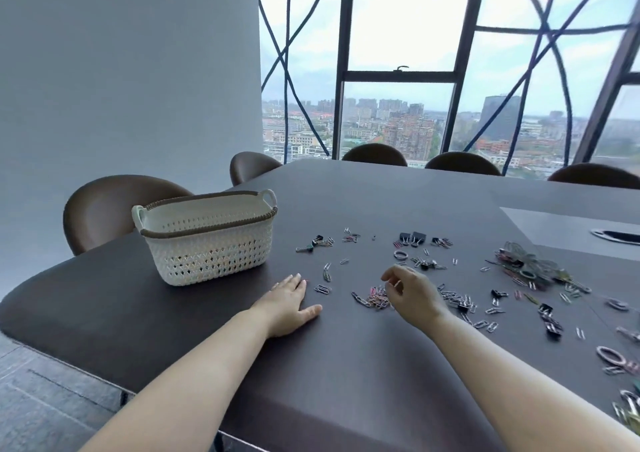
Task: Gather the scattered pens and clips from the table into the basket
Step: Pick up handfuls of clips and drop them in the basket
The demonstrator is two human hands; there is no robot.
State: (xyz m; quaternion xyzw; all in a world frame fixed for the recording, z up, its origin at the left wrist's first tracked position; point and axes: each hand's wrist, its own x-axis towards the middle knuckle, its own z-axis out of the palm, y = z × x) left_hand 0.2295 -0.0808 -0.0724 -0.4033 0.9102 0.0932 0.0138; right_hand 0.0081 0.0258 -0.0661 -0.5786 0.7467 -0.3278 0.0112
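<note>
Both forearms are reaching in from the near edge over the dark worktop (346,365).

Left grip (289,301) is lying flat on the worktop, palm down, fingers straight and spread wide, holding nothing. Its fingertips are sitting just beside a lone paper clip (322,289).

Right grip (412,295) is hanging over a pink-and-silver clip pile (375,297) with its fingers curled in narrow. Something small is showing at the fingertips, but I can't tell if it's being pinched.

To the right of that hand, silver paper clips (457,301) and black binder clips (550,320) are lying scattered. Oval rings (609,354) are lying near the right edge.

Further out:
- a single ring (401,255)
- a pair of larger binder clips (412,238)
- a small clip cluster (313,245)
- a tangled heap (530,264) on the right, too blurred to sort into items

The white lattice basket (207,240) is standing upright beyond the left grip, left of the scatter and apart from both hands. I can't see what's inside it.

A cable port (620,236) is sitting in the worktop at far right. Brown chairs (114,209) are lining the far sides, and a window (398,70) behind them is showing city buildings.
</note>
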